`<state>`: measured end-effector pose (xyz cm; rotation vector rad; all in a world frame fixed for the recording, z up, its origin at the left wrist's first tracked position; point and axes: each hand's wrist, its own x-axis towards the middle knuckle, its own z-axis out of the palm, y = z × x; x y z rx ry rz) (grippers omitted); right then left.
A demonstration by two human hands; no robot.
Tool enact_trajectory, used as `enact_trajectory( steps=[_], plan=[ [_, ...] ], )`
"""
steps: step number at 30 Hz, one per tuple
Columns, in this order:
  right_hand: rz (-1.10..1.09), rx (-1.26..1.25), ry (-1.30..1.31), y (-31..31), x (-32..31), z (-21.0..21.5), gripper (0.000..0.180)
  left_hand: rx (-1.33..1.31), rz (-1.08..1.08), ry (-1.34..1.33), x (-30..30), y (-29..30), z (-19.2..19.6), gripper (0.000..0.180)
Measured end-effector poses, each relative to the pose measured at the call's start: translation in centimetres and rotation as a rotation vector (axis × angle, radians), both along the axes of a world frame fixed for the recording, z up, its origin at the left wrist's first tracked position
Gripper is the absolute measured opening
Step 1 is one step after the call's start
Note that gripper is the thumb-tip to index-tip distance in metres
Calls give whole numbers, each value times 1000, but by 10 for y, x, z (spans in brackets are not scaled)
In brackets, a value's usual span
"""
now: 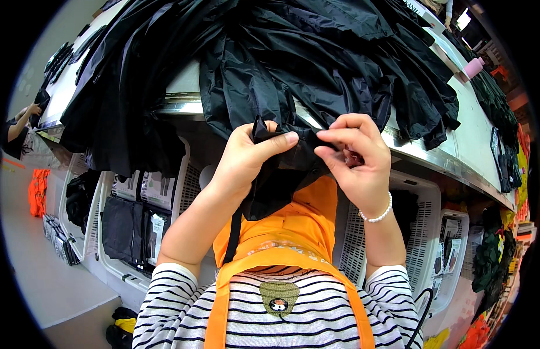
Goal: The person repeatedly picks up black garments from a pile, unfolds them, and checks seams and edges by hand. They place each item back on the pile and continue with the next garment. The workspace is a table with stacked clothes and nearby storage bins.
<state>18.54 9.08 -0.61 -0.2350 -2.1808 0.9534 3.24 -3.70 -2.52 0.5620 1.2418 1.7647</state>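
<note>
My left hand (246, 154) grips the edge of a black garment (275, 189) of thin, slightly shiny fabric, thumb laid on top. My right hand (358, 157), with a white bead bracelet (377, 216) at the wrist, pinches the same edge between thumb and fingertips. A short stretch of fabric runs between the two hands, in front of the table edge. Below them the garment hangs down over my orange apron (281, 235). Beyond my hands, a large heap of similar black garments (334, 58) covers the table and drapes over its front.
Under the table (473, 148) stand white plastic baskets (424, 224) holding black clothing and flat packages. A pink bottle (473, 67) is at the far right. At the far left, another person's hand (34, 109) touches dark fabric. Orange cloth (39, 192) lies at the left.
</note>
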Motion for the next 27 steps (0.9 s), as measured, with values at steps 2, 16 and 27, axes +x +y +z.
enact_trajectory(
  steps=[2,16,27],
  plan=[
    [-16,59,29,-3,-2,-2,25,3,-24,-22,2,1,3,12],
    [404,-261,-262,19,7,17,8,-42,-154,379,3,0,1,13],
    [119,-286,-165,-2,8,11,19,-5,-116,279,2,4,1,11]
  ],
)
